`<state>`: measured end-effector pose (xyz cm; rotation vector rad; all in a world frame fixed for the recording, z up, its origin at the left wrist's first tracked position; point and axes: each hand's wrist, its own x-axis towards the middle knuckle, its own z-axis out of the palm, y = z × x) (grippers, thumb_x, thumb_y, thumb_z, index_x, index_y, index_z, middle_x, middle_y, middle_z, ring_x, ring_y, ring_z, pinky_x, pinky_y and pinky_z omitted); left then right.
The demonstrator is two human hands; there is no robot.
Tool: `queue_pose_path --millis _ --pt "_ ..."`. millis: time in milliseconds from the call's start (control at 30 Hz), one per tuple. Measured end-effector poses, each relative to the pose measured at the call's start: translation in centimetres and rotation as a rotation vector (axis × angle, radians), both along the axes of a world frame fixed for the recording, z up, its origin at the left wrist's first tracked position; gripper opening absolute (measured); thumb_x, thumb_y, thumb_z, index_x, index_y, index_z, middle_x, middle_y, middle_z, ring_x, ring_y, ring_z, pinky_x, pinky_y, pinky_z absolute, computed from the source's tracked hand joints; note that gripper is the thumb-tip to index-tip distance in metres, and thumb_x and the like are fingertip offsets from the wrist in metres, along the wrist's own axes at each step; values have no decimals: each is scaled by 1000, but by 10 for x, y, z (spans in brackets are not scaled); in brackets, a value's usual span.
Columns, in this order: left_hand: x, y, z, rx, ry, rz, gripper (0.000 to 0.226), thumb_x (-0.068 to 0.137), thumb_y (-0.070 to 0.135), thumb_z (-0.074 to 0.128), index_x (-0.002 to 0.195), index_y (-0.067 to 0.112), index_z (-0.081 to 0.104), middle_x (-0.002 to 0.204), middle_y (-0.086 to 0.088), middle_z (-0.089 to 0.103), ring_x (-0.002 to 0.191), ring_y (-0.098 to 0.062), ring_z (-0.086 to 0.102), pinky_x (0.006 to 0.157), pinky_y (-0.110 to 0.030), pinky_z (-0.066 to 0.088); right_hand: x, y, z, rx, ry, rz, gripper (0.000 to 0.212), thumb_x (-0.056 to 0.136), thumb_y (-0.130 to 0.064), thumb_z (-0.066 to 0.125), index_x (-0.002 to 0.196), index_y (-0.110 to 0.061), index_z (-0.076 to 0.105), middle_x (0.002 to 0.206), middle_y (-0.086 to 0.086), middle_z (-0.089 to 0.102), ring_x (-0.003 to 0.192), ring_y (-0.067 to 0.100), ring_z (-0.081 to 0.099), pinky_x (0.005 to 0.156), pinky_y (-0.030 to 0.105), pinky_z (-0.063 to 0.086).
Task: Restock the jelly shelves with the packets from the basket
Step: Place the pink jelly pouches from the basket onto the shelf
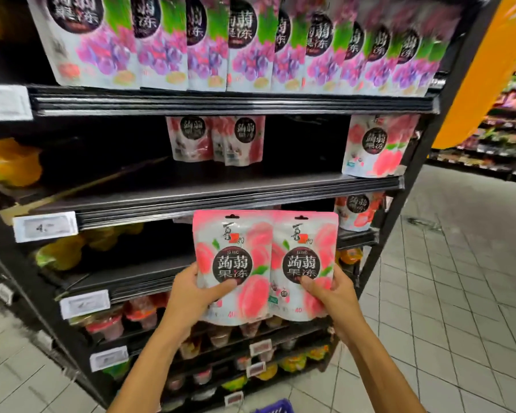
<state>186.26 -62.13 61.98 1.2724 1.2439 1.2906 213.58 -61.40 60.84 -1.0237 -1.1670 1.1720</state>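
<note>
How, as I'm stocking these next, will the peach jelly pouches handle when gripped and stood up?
Probably stiff: both peach jelly pouches look flat and upright though the left hand and right hand grip only their lower halves. Likely light, each held one-handed. They should stand unaided, like the pouch on the middle shelf.

The left peach jelly packet (231, 263) and the right peach jelly packet (306, 263) are smooth, shiny plastic pouches. The grape jelly packets (242, 46) high up are the same shiny plastic. The shelves (221, 186) are black and dull, with ribbed front edges. They look like metal, but it is hard to be sure. The price tags (45, 226) are white and flat, like paper behind clear plastic. The jelly cups (108, 323) low down are clear plastic. The basket (276, 408) is blue plastic. The floor tiles (444, 293) are pale, smooth and a bit shiny.
</note>
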Motion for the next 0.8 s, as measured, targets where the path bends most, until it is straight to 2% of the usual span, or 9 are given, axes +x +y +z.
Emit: queue_pose_path --millis 100,233,300,400,467,600,800 --pt "11 12 11 29 -33 -23 60 50 37 95 102 21 70 97 0 77 88 -21 74 72 -37 58 9 6 14 26 37 -11 40 69 -26 84 106 -33 70 109 6 74 100 25 72 75 32 59" --pt "35 31 30 85 -63 -35 57 51 36 92 101 19 69 95 -1 77 85 -21 74 64 -28 59 28 21 35 84 50 -42 39 70 -25 84 105 -32 69 109 6 74 99 25 72 76 34 60" --pt "48 42 40 109 -51 -43 56 54 37 88 102 19 68 96 0 77 85 -20 74 65 -30 59 41 30 43 101 46 -47 42 69 -28 85 107 -29 68 110 7 74 100 26 72 79 37 60" --pt "67 58 52 123 -62 -53 55 53 35 87 102 18 68 95 0 77 85 -20 74 68 -34 59 61 45 51 112 39 -65 45 68 -28 85 108 -25 68 108 7 75 99 26 72 75 34 60" --pt "81 70 58 133 -72 -50 56 51 34 87 100 19 68 94 0 77 83 -20 75 65 -32 59 75 56 57 115 40 -71 43 65 -30 86 105 -27 69 107 7 75 97 26 73 72 34 60" --pt "104 91 64 146 -84 -48 45 53 31 88 94 22 71 92 -3 77 82 -22 75 58 -24 56 100 77 65 108 0 -85 44 60 -39 88 100 -30 70 105 4 76 96 25 73 76 43 60" --pt "132 111 68 134 -93 -36 37 54 34 88 88 32 73 95 -2 77 85 -22 75 63 -28 59 128 103 67 116 4 -60 42 61 -40 88 98 -28 71 103 5 76 94 26 74 77 46 60"
